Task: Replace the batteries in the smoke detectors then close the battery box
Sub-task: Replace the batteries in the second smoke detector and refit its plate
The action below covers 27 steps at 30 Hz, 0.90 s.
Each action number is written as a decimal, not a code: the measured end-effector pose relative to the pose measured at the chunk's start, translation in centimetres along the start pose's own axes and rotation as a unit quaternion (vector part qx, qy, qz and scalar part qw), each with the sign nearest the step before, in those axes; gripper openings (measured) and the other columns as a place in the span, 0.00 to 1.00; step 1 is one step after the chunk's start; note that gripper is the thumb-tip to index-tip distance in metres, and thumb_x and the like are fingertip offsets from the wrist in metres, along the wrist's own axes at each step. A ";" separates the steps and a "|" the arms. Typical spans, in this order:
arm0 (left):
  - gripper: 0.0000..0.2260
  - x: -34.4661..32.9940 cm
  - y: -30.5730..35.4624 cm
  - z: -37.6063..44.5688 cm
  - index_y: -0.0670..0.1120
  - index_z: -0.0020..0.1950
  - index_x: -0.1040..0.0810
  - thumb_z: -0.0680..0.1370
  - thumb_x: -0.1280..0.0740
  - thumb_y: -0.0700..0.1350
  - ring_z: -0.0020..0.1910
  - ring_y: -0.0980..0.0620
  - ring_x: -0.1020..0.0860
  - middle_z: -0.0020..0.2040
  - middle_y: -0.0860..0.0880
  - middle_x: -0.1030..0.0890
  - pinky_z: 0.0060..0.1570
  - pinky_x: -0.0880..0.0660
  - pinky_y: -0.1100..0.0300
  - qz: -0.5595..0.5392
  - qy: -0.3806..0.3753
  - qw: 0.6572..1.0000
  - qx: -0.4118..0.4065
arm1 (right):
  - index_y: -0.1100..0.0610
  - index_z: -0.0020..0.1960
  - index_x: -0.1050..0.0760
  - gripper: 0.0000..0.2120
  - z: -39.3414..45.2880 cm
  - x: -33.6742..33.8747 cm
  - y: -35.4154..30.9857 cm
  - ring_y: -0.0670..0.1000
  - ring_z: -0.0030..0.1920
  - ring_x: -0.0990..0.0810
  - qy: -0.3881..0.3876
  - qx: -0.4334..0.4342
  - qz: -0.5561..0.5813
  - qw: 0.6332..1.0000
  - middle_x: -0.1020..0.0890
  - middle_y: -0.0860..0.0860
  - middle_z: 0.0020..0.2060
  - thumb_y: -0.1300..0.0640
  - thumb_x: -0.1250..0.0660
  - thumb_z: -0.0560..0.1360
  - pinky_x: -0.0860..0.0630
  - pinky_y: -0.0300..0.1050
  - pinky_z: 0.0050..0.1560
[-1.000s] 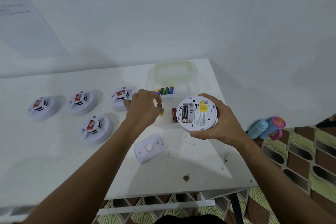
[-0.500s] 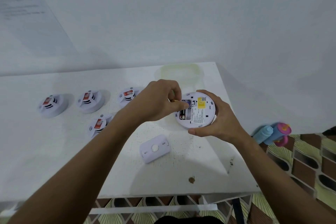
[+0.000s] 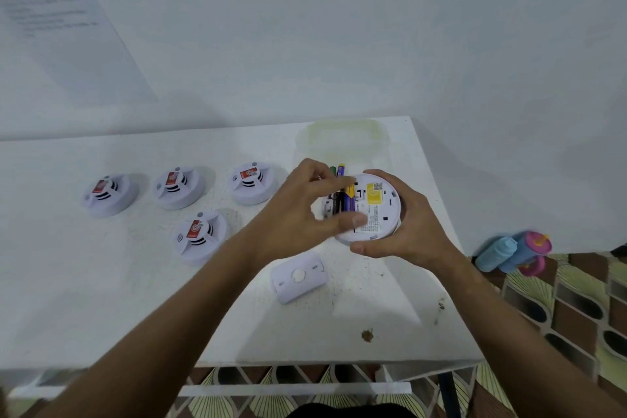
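My right hand [image 3: 415,226] grips a round white smoke detector [image 3: 376,210], back side up, just above the table. Its open battery bay holds a black battery and a purple-and-yellow battery [image 3: 349,201]. My left hand [image 3: 297,214] reaches over the bay, forefinger at the purple battery's far end and thumb at its near end, pinching it in place. Behind my hands stands the clear battery box [image 3: 385,159], mostly hidden, with green and purple spare batteries [image 3: 337,169] showing. The detector's white cover plate [image 3: 298,276] lies on the table in front.
Several more white smoke detectors with red labels sit on the left of the white table [image 3: 101,282], the nearest detector [image 3: 200,236] close to my left forearm. The box's clear lid [image 3: 342,132] lies at the back edge. Two bottles [image 3: 512,251] lie on the floor, right.
My left hand took a battery from the box and carried it right to the detector; it now sits in the bay beside the black one. My right hand kept holding the detector.
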<state>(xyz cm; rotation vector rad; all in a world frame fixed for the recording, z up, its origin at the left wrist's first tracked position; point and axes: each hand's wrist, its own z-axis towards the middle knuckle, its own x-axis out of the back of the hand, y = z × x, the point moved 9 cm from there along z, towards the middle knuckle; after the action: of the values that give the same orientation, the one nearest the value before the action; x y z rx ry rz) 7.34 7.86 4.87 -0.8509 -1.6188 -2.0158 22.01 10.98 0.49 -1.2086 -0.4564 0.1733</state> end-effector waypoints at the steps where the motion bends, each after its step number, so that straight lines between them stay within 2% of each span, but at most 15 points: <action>1: 0.33 -0.3 -0.3 -0.3 0.60 0.68 0.27 0.64 0.28 0.65 0.58 0.66 0.32 0.58 0.58 0.31 0.50 0.36 0.80 -0.008 -0.033 0.999 -0.002 | 0.49 0.67 0.28 0.43 0.0 -0.1 -0.1 0.53 0.58 0.19 -0.001 0.003 0.004 1.000 0.18 0.46 0.56 0.48 0.18 0.54 0.20 0.50 0.58; 4: 0.36 -0.3 -1.5 -0.8 0.72 0.65 0.35 0.60 0.24 0.63 0.58 0.69 0.31 0.60 0.63 0.31 0.50 0.32 0.79 -0.010 -0.089 0.996 0.008 | 0.51 0.67 0.28 0.44 0.1 -0.7 0.0 0.52 0.60 0.20 -0.011 0.002 0.019 1.000 0.18 0.46 0.58 0.49 0.18 0.54 0.21 0.46 0.60; 7: 0.35 0.0 -2.2 -0.8 0.67 0.66 0.32 0.63 0.22 0.57 0.55 0.61 0.24 0.60 0.57 0.27 0.48 0.26 0.74 -0.032 -0.081 0.996 0.011 | 0.50 0.67 0.29 0.43 0.3 -1.3 -0.2 0.48 0.60 0.20 -0.023 0.003 0.016 1.000 0.18 0.43 0.58 0.49 0.19 0.54 0.23 0.38 0.58; 11: 0.34 -0.2 -2.5 -1.1 0.58 0.68 0.29 0.64 0.21 0.50 0.55 0.59 0.24 0.61 0.54 0.29 0.46 0.27 0.75 -0.054 -0.089 0.994 0.016 | 0.47 0.65 0.29 0.41 0.5 -1.6 -0.6 0.45 0.58 0.20 -0.025 0.005 0.015 1.000 0.18 0.40 0.57 0.49 0.19 0.54 0.23 0.34 0.55; 15: 0.29 -0.2 -2.6 -1.6 0.58 0.64 0.27 0.66 0.22 0.46 0.50 0.68 0.24 0.60 0.56 0.31 0.44 0.29 0.78 -0.089 -0.091 0.992 0.025 | 0.47 0.64 0.28 0.39 0.3 -2.0 -0.6 0.44 0.57 0.19 -0.019 0.003 0.016 1.000 0.18 0.37 0.55 0.50 0.19 0.55 0.23 0.34 0.54; 18: 0.25 -0.1 -2.7 -1.9 0.57 0.60 0.23 0.66 0.22 0.44 0.48 0.72 0.25 0.59 0.60 0.32 0.43 0.28 0.77 -0.103 -0.089 0.990 0.024 | 0.48 0.66 0.29 0.41 0.1 -2.2 0.0 0.47 0.59 0.20 -0.017 -0.009 0.009 1.000 0.18 0.39 0.56 0.48 0.19 0.54 0.21 0.39 0.56; 22: 0.28 0.5 -3.7 -2.7 0.67 0.61 0.28 0.64 0.23 0.56 0.55 0.63 0.26 0.59 0.63 0.31 0.47 0.25 0.73 -0.050 -0.078 0.995 0.023 | 0.51 0.70 0.30 0.47 -0.5 -2.7 0.7 0.53 0.63 0.22 -0.023 -0.021 -0.021 0.999 0.20 0.48 0.61 0.45 0.18 0.54 0.22 0.55 0.63; 25: 0.36 1.2 -6.2 -4.5 0.65 0.69 0.35 0.65 0.23 0.57 0.55 0.60 0.25 0.59 0.60 0.29 0.50 0.24 0.69 -0.049 -0.018 0.996 0.069 | 0.45 0.68 0.29 0.45 -1.6 -1.7 1.2 0.52 0.62 0.22 -0.002 -0.034 -0.033 0.999 0.19 0.44 0.59 0.45 0.18 0.52 0.22 0.57 0.61; 27: 0.37 0.7 -8.2 -6.0 0.63 0.71 0.37 0.67 0.23 0.56 0.54 0.59 0.26 0.59 0.57 0.29 0.52 0.24 0.65 -0.017 -0.001 0.994 0.109 | 0.42 0.67 0.29 0.46 -2.8 -1.1 1.4 0.51 0.61 0.22 -0.001 -0.039 -0.042 0.998 0.19 0.43 0.58 0.44 0.18 0.52 0.22 0.56 0.61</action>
<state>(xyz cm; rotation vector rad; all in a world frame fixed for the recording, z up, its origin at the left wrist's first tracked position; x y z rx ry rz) 0.23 4.02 -1.35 -0.7495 -1.8240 -1.8174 22.39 8.65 -1.82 -1.2639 -0.5187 0.0840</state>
